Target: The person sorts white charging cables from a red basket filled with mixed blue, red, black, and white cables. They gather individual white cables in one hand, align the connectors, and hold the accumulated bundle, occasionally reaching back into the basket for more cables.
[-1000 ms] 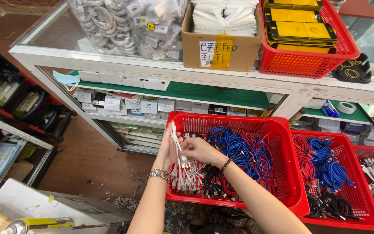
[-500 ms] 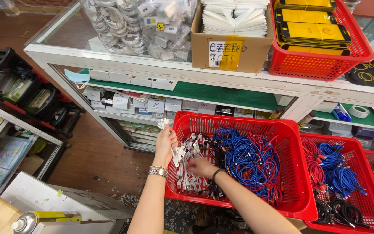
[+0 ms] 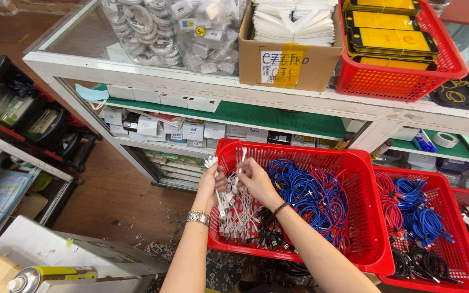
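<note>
Gripping a bunch of white cables [image 3: 229, 209] at centre frame, both hands, left [image 3: 211, 187] and right [image 3: 256, 179], have risen above the red basket [image 3: 373, 217] since before.

A bundle of short white cables [image 3: 229, 203] hangs upright, plug ends splayed upward, over the near-left corner of a red plastic basket [image 3: 367, 217].
</note>
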`<action>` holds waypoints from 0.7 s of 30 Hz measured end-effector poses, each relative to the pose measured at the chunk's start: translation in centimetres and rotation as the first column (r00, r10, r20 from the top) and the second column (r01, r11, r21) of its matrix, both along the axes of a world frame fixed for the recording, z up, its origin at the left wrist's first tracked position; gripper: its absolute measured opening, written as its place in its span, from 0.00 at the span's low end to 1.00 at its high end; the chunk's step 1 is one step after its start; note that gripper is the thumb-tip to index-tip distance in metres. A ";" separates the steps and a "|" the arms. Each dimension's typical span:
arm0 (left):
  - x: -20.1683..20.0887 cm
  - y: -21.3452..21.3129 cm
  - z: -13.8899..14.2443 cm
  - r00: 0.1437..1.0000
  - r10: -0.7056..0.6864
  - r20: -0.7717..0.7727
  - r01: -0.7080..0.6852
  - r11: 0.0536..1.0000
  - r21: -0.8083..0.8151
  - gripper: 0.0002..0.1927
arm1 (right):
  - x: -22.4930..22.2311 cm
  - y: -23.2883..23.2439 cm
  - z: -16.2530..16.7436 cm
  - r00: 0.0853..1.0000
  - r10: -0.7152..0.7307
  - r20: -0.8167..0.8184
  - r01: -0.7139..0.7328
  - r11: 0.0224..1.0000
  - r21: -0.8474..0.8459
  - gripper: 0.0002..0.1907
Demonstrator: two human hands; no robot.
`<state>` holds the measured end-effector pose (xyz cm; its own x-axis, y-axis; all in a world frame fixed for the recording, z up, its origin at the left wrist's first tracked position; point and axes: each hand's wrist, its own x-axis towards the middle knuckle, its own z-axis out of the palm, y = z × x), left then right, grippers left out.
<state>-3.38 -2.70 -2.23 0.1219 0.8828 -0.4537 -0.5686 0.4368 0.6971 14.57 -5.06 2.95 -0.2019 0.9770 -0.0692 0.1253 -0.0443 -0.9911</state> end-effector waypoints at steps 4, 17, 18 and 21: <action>1.4 -0.7 2.4 0.994 -0.099 0.047 0.101 0.994 -0.041 0.23 | 0.1 -0.1 2.6 0.984 0.169 0.047 -0.175 0.963 0.203 0.07; 1.3 1.3 -0.1 0.928 0.163 -0.336 -0.102 0.976 0.192 0.17 | -0.5 0.2 -0.6 0.999 -0.007 -0.043 -0.007 0.949 -0.316 0.07; 0.8 1.3 -0.1 0.934 0.173 -0.312 -0.112 0.973 0.204 0.17 | -0.8 -0.4 -1.7 0.988 0.004 0.157 0.040 0.959 -0.280 0.09; -0.3 1.5 0.4 0.952 0.187 -0.242 -0.139 0.970 0.202 0.18 | -1.3 -2.9 -4.8 0.814 0.253 0.524 -0.296 0.955 -0.002 0.12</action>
